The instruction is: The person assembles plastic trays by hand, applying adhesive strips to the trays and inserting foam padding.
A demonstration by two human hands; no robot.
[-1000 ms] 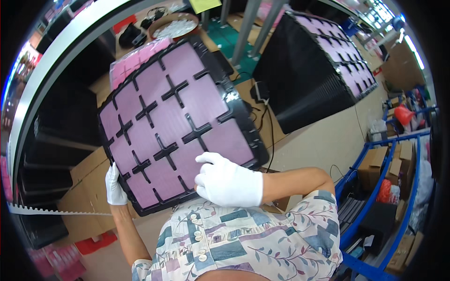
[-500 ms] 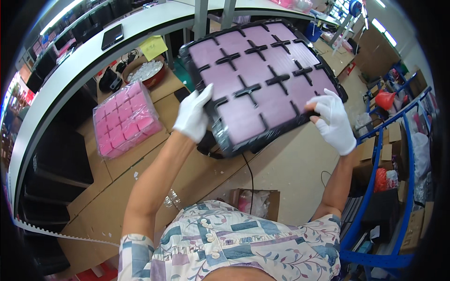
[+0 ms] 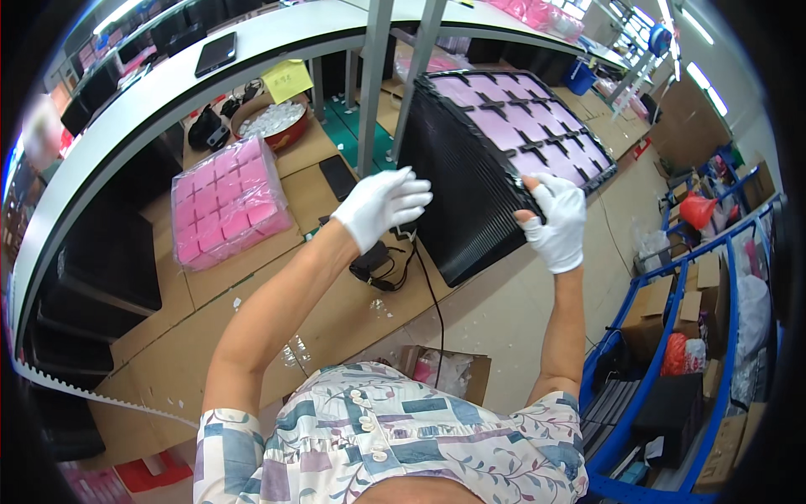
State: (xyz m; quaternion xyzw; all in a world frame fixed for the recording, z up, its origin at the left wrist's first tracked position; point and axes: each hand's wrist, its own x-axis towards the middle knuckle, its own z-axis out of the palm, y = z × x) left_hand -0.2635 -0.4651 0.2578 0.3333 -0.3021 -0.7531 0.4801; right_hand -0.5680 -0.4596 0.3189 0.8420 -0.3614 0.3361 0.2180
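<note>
A tall black corrugated box stands at the far right of the work surface. Its top shows pale pink squares split by black cross-shaped pieces. My left hand, in a white glove, is open beside the box's left side, fingers stretched out and holding nothing. At the box's near top corner, my right hand is curled with bare thumb and forefinger on the rim. The glove hides part of that grip. To the left lies a pink block of squares wrapped in clear plastic.
A red bowl of clear pieces, a black phone and a black adapter with cable lie on the cardboard. Metal posts rise beside the box. Blue shelving stands at right, and an open carton below.
The box, tilted up in my left hand before, is now lower and farther away, its black side showing. My left hand has let go; my right hand has moved left and down to its corner.
</note>
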